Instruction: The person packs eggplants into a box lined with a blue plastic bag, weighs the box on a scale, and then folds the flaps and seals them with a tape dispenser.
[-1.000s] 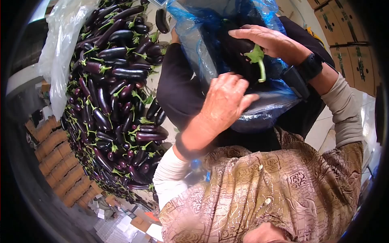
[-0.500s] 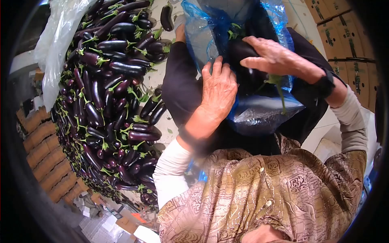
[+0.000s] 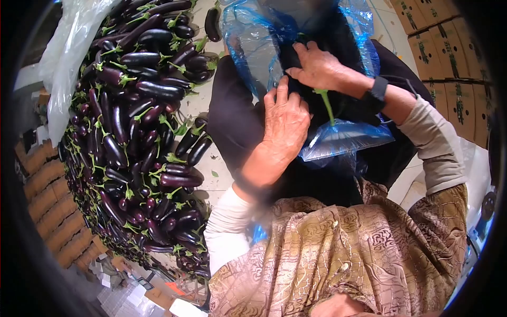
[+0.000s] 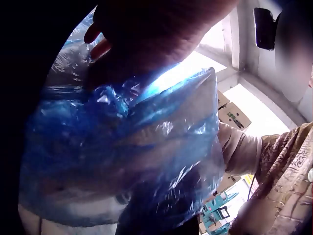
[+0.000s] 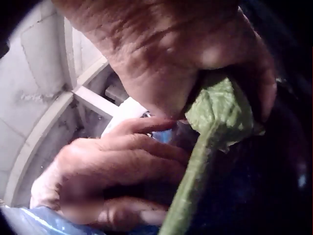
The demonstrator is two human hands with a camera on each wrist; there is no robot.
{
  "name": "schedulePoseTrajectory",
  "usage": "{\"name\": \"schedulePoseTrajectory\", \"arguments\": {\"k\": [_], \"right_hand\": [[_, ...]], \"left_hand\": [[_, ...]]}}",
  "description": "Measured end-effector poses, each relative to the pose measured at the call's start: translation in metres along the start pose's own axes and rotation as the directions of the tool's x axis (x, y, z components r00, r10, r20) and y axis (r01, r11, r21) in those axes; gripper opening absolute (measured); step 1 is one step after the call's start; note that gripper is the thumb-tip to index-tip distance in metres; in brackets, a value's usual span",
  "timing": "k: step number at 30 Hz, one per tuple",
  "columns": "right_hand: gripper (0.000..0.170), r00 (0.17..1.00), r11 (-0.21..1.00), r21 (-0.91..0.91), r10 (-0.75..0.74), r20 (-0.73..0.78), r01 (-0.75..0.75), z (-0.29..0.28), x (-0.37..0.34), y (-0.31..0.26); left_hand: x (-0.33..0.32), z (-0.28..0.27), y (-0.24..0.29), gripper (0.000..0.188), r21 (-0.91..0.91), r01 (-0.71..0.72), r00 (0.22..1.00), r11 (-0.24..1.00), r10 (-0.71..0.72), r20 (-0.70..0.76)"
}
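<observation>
In the head view my right hand (image 3: 323,70) reaches into a blue plastic liner (image 3: 250,50) over the lap, its fingers spread over a dark eggplant. The green stem (image 3: 328,108) sticks out below the palm. The right wrist view shows the right hand (image 5: 171,49) curled around the top of that eggplant at its green cap (image 5: 220,105); the fingertips are hidden. My left hand (image 3: 285,120) rests at the liner's near left edge, fingers extended and slightly bent. Blue film (image 4: 156,147) lies just below the left hand (image 4: 151,36) in the left wrist view.
A large pile of eggplants (image 3: 119,124) covers the floor at the left, with one eggplant (image 3: 212,24) apart at the top. Clear plastic sheeting (image 3: 68,68) hangs beside the pile. Cardboard boxes (image 3: 453,53) stand at the upper right, and stacked cartons (image 3: 55,211) at the lower left.
My right hand has moved left and deeper into the liner with the eggplant, closer to my left hand. The left hand has shifted from near the eggplant to the liner's edge.
</observation>
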State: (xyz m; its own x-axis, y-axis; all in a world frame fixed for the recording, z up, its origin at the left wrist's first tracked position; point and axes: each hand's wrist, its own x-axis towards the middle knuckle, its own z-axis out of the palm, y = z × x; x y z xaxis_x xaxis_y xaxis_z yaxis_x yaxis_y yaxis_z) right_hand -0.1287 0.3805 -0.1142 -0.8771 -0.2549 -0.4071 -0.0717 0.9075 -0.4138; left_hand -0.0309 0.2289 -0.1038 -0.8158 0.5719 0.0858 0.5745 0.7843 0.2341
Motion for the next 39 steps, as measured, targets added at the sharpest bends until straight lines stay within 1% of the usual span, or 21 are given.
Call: {"name": "schedulePoseTrajectory", "arguments": {"k": [3,5,6,8,9,10,12,13,14,15,16,18,19,20,21,22,24,25,26,29,39], "right_hand": [[0.081,0.999,0.999,-0.048,-0.005,0.049,0.007,0.015,0.007,0.004],[0.075,0.987,0.998,-0.069,0.016,0.163,-0.004,0.008,0.022,0.011],[0.054,0.902,0.964,-0.150,-0.144,0.407,0.221,-0.016,0.028,0.011],[0.039,0.834,0.840,-0.120,-0.488,0.258,0.529,-0.016,0.048,0.051],[0.038,0.909,0.943,0.278,-0.269,0.318,0.182,-0.027,0.045,0.046],[0.039,0.904,0.943,0.275,-0.273,0.329,0.185,-0.020,0.055,0.053],[0.039,0.888,0.939,0.028,-0.333,0.317,0.342,-0.006,0.059,0.047],[0.041,0.919,0.950,-0.107,-0.248,0.307,0.292,-0.001,0.055,0.033],[0.043,0.944,0.942,-0.242,-0.159,0.288,0.233,0.008,0.047,0.020],[0.056,0.962,0.996,-0.028,0.089,0.258,-0.085,-0.003,0.031,0.000],[0.056,0.961,0.996,-0.027,0.091,0.261,-0.087,-0.002,0.032,0.003],[0.068,0.919,0.932,-0.180,-0.251,0.306,0.314,-0.002,0.040,0.020],[0.073,0.917,0.950,0.012,-0.304,0.256,0.312,-0.016,0.043,0.025],[0.070,0.965,0.958,0.275,0.000,0.263,-0.075,-0.018,0.047,0.020],[0.067,0.953,0.972,-0.091,-0.190,0.235,0.216,-0.019,0.052,0.021],[0.064,0.888,0.774,-0.439,-0.366,0.278,0.456,-0.017,0.056,0.020],[0.062,0.998,0.996,0.069,0.058,0.022,-0.059,0.011,0.042,0.015],[0.067,0.986,0.962,-0.219,-0.163,0.018,0.163,0.062,0.056,0.047],[0.080,1.000,1.000,-0.027,0.012,-0.006,-0.012,0.042,0.010,0.010],[0.091,0.990,0.992,-0.083,-0.100,-0.101,0.091,0.064,-0.013,0.010],[0.100,0.991,0.982,-0.184,-0.020,0.129,0.044,0.038,-0.018,0.002]], "left_hand": [[-0.005,-0.010,0.000,0.035,-0.003,0.002,0.999,1.000,-0.002,0.032],[-0.014,-0.018,0.008,0.030,-0.190,-0.069,0.998,0.979,0.065,-0.026],[-0.020,-0.012,0.011,0.030,-0.203,-0.069,0.998,0.977,0.066,-0.022],[-0.030,0.001,0.010,0.026,-0.472,-0.073,0.997,0.878,0.066,-0.031],[-0.029,-0.007,0.007,0.027,-0.520,-0.071,0.997,0.851,0.068,-0.025],[-0.026,-0.017,0.005,0.027,-0.522,-0.069,0.998,0.850,0.065,-0.024],[-0.022,-0.035,0.001,0.027,-0.797,-0.096,0.983,0.597,0.183,0.019],[-0.023,-0.034,-0.004,0.029,-0.646,-0.372,0.894,0.666,0.443,-0.058],[-0.030,-0.038,0.004,0.028,-0.819,-0.015,0.955,0.573,0.250,0.158],[-0.034,-0.038,0.006,0.028,-0.814,-0.046,0.967,0.579,0.229,0.108],[-0.037,-0.038,0.007,0.029,-0.807,-0.076,0.976,0.585,0.209,0.059],[-0.044,-0.032,0.013,0.029,-0.771,-0.117,0.985,0.626,0.175,-0.007],[-0.046,-0.030,0.017,0.030,-0.729,-0.156,0.987,0.667,0.142,-0.080],[-0.048,-0.030,0.022,0.030,-0.730,-0.155,0.987,0.665,0.140,-0.081],[-0.049,-0.030,0.025,0.029,-0.702,-0.196,0.981,0.685,0.132,-0.146],[-0.049,-0.030,0.027,0.028,-0.670,-0.235,0.970,0.704,0.125,-0.209],[-0.049,-0.029,0.029,0.026,-0.684,-0.238,0.967,0.689,0.100,-0.235],[-0.050,-0.028,0.029,0.025,-0.696,-0.240,0.964,0.677,0.079,-0.256],[-0.051,-0.028,0.028,0.024,-0.707,-0.242,0.960,0.664,0.059,-0.274],[-0.052,-0.029,0.027,0.024,-0.748,-0.188,0.975,0.637,0.027,-0.221],[-0.046,-0.023,0.023,0.023,-0.764,-0.169,0.981,0.622,0.035,-0.189]]}}
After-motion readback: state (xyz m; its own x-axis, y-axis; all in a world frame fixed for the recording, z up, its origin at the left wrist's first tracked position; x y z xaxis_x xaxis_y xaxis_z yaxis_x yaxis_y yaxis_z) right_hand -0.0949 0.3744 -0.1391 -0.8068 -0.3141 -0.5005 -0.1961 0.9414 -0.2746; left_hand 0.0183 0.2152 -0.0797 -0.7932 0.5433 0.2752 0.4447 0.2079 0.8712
